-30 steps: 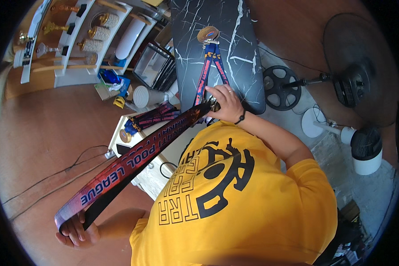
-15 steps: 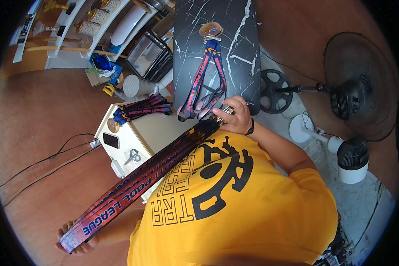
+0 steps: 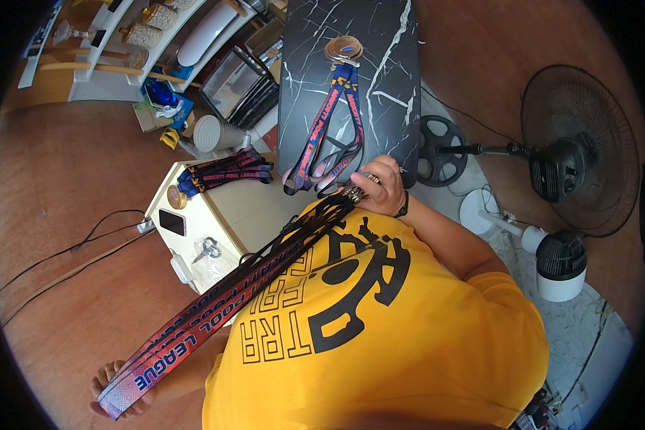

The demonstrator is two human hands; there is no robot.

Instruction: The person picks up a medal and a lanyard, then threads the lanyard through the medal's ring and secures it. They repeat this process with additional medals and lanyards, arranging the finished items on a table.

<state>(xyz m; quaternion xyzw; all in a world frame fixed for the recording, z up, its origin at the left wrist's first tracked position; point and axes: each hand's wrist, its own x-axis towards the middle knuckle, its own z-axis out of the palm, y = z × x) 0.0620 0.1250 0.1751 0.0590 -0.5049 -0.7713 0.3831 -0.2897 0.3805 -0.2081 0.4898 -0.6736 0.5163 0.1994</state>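
Note:
A bundle of dark blue and red printed medal ribbons (image 3: 206, 312) stretches slantwise across my front. My left hand (image 3: 119, 383), low at the left, is closed round the pale looped end. At the other end, my right hand (image 3: 384, 188) grips the stacked medals (image 3: 371, 178), seen edge-on beside the metal clasps; its fingers partly cover them. Just beyond that hand, another stack of medals (image 3: 343, 49) lies on the black marbled table (image 3: 387, 72) with its ribbons (image 3: 319, 132) trailing toward me. A third ribbon bundle (image 3: 226, 172) with a gold medal (image 3: 177, 196) rests on the cream cabinet (image 3: 254, 204).
A phone (image 3: 172, 222) and a clear plastic packet (image 3: 209, 252) with a metal piece lie on the cabinet. Shelves (image 3: 140, 54) with jars stand far left. To the right are a black stand fan (image 3: 552, 165) and a smaller white fan (image 3: 560, 265). Cables (image 3: 79, 244) run along the left.
The held ribbons have separated somewhat near the right hand, with strands and clasps showing more. Both hands keep their grip at nearly the same places. The view has shifted slightly.

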